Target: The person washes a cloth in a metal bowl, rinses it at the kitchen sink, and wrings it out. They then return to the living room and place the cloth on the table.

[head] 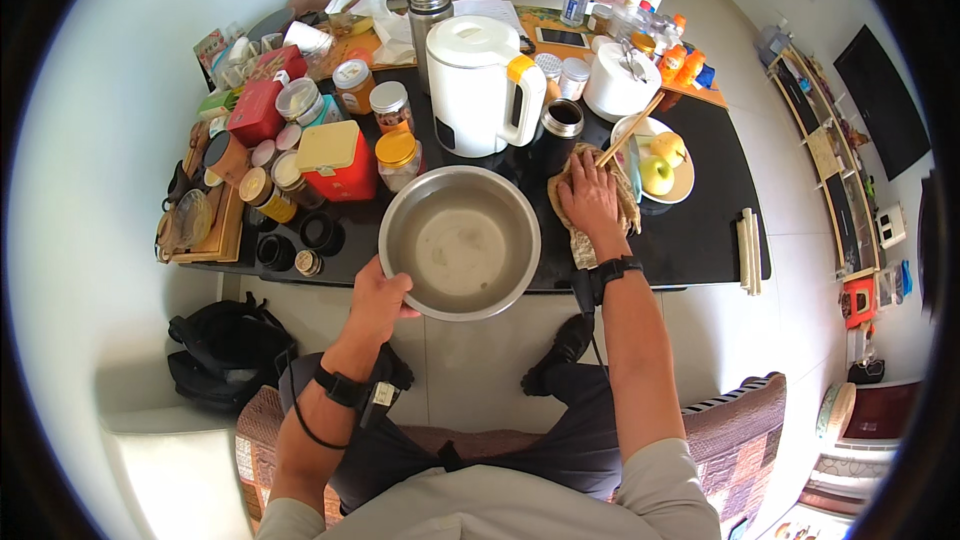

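Observation:
My left hand (381,300) grips the lower left rim of a stainless steel basin (460,242), its thumb over the edge. The basin holds nothing but a few small specks and overhangs the near edge of the black table. My right hand (592,195) lies palm down on a crumpled tan cloth (583,244), fingers a little spread; whether they pinch the cloth cannot be told. Just left of the cloth stands an uncapped black flask (559,136). To its right, a plate (681,184) bears a green apple (657,175), a yellowish fruit (667,149) and a knife-like blue-green thing; wooden chopsticks (630,129) slant above.
Behind the basin stand a white electric kettle (480,90) and a steel thermos (430,22). Jars, a red tin (337,165) and a wooden tray (225,229) crowd the left. A white appliance (622,82) stands back right. Folded cream strips (748,251) hang over the near right edge.

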Demonstrator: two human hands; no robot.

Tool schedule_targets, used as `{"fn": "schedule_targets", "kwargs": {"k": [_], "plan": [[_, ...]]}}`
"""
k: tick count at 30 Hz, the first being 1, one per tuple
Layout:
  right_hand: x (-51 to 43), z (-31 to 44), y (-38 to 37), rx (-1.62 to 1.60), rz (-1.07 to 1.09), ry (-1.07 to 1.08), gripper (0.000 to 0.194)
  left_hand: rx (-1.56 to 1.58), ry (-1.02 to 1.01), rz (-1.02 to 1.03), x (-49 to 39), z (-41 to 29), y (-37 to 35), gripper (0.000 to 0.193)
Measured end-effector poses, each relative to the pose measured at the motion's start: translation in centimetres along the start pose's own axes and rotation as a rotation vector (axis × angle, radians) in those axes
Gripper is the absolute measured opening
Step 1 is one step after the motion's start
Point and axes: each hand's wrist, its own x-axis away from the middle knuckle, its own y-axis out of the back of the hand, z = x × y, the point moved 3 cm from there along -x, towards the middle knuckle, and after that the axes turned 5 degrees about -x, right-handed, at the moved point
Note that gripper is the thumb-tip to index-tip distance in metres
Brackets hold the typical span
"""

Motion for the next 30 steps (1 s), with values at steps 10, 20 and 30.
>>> {"fn": "schedule_targets", "kwargs": {"k": [10,20,30], "plan": [[5.4,3.2,-0.1,-0.018,-0.099,0.038,0.057,0.105,-0.059,0.035,2.5,-1.0,2.4,0.040],[7.1,12.2,-2.2,-0.105,-0.100,0.037,0.069,0.050,-0.104,-0.052,6.4,-2.4,6.9,0.033],[9.7,23.9,-4.0,-0.161,0.088,0.429,0.061,0.040,-0.129,-0.190,10.9,-2.9,10.9,0.031]]}}
